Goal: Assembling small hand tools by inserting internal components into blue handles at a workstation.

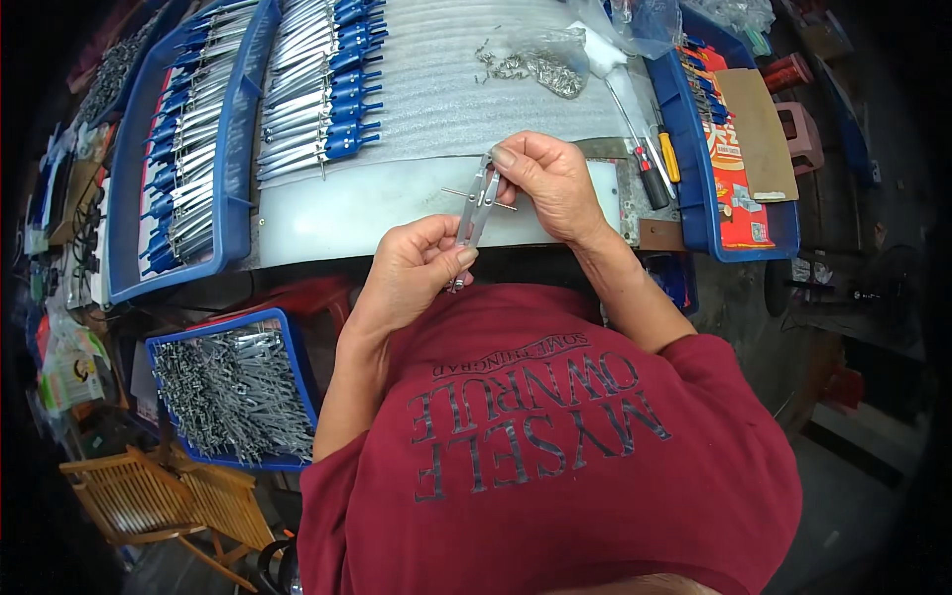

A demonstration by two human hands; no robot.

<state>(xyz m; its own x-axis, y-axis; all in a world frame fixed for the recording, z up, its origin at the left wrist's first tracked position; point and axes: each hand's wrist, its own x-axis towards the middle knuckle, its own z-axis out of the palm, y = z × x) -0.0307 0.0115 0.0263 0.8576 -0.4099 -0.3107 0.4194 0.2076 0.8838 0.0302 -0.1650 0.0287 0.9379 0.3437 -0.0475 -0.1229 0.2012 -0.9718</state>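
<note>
Metal pliers [477,210], bare and without handle sleeves, are held up over the front edge of the workbench [397,203], just in front of the person's chest. The left hand [416,273] pinches the lower ends of the two metal arms between thumb and fingers. The right hand [547,183] grips the upper end near the pivot, its fingers curled around the top, and a thin pin [474,196] sticks out sideways across the tool just below that grip.

Behind the hands, on a ribbed grey mat [446,89], finished pliers with blue handles [322,84] lie in rows. More of them fill a blue tray [183,149] to the left. A second blue tray [238,392], lower and beside the person's left arm, holds a heap of bare metal parts. A small pile of rivets [540,67] sits near the mat's far edge, partly in clear plastic. Screwdrivers [654,164] with red and yellow handles lie to the right, next to another blue tray [709,213] holding a red packet and cardboard.
</note>
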